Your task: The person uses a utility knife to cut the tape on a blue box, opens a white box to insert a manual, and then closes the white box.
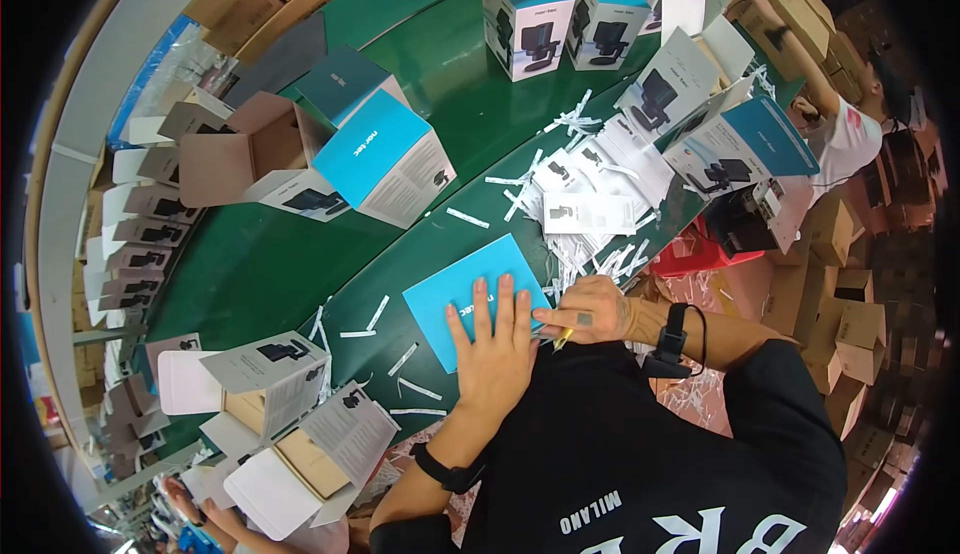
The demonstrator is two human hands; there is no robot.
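Observation:
A blue-topped carton [440,304] sits at the near edge of the green table in front of me. My left hand [495,349] lies on its top, palm down with the fingers spread. At the carton's right near corner my right hand [590,312] is closed around a slim yellow tool [563,336]; most of it is hidden by the fingers, so its kind does not show. Just beyond the right hand lies a pile of white printed leaflets [590,213] among thin paper strips [610,262].
Two blue-topped boxes [375,149] stand beside an open carton [255,149] at left. More open cartons [325,464] are at near left. Finished-looking boxes [525,29] line the far side. Open boxes [740,144] stand at right, near a red bin [700,252] and another person [845,139].

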